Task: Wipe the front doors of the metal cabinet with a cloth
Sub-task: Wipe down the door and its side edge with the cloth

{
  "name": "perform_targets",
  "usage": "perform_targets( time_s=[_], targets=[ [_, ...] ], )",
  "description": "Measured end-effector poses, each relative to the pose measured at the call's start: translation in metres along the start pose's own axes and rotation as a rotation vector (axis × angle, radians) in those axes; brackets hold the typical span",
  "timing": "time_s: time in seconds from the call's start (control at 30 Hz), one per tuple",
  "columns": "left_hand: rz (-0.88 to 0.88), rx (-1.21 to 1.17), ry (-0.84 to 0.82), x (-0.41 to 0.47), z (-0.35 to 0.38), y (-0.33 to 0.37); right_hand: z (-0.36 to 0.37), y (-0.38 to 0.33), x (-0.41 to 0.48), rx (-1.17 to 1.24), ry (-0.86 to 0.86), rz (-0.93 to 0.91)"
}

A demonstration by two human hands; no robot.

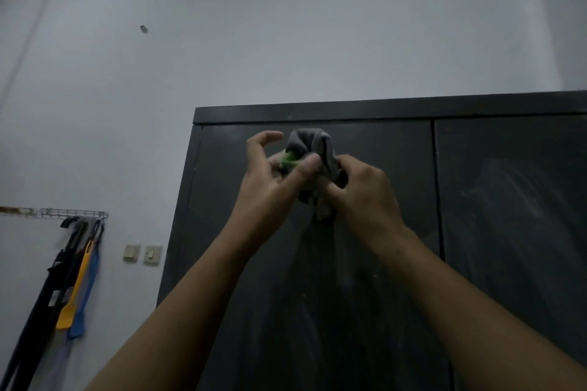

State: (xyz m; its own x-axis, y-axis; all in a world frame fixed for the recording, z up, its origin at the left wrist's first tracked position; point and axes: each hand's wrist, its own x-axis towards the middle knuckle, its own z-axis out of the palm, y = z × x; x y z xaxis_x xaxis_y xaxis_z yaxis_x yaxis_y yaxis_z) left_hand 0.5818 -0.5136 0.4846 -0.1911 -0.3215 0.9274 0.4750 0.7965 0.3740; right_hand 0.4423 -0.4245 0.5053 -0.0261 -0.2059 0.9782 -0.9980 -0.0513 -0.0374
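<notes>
Both forearms reach up before the cabinet. The left hand has a narrow grip pinching the bunched grey cloth at its green patch, forefinger lifted free. The right hand has its grip curled round the lower folds. The cloth sits against the left door, just under the cabinet's top edge and well left of the door seam. Bare wall rises above the cabinet.

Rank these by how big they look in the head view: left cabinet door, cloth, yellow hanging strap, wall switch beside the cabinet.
Largest: left cabinet door.
Next: cloth and yellow strap look similar; the cloth is nearer and partly covered, so unranked.
Smallest: wall switch.
</notes>
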Motion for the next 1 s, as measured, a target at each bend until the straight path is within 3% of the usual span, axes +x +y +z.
perform_targets(
  time_s=[0.07,0.2,0.33,0.4,0.47,0.63,0.8,1.0],
  targets=[
    [0.027,0.207,0.026,0.003,0.016,0.0,0.008,-0.012,0.008,0.085,-0.035,0.062],
    [-0.043,0.218,0.146,0.028,0.029,-0.004,0.02,-0.026,0.017,0.283,-0.22,0.126],
    [0.069,0.379,0.216,0.056,0.017,-0.016,-0.003,-0.013,0.023,0.484,-0.444,0.11],
    [0.097,0.479,0.276,0.071,0.011,-0.023,-0.02,0.0,0.029,0.347,-0.321,0.031],
    [0.123,0.5,0.349,0.089,0.005,-0.027,-0.041,0.014,0.039,-0.046,-0.164,-0.088],
    [0.185,0.506,0.46,0.129,0.016,-0.027,-0.09,0.067,0.079,-0.551,-0.176,-0.06],
    [0.309,0.602,0.472,0.137,0.058,-0.025,-0.114,0.107,0.096,-0.659,-0.178,-0.001],
    [0.59,0.632,0.238,0.12,0.112,-0.016,-0.116,0.112,0.1,-0.611,-0.086,-0.08]
  ],
)
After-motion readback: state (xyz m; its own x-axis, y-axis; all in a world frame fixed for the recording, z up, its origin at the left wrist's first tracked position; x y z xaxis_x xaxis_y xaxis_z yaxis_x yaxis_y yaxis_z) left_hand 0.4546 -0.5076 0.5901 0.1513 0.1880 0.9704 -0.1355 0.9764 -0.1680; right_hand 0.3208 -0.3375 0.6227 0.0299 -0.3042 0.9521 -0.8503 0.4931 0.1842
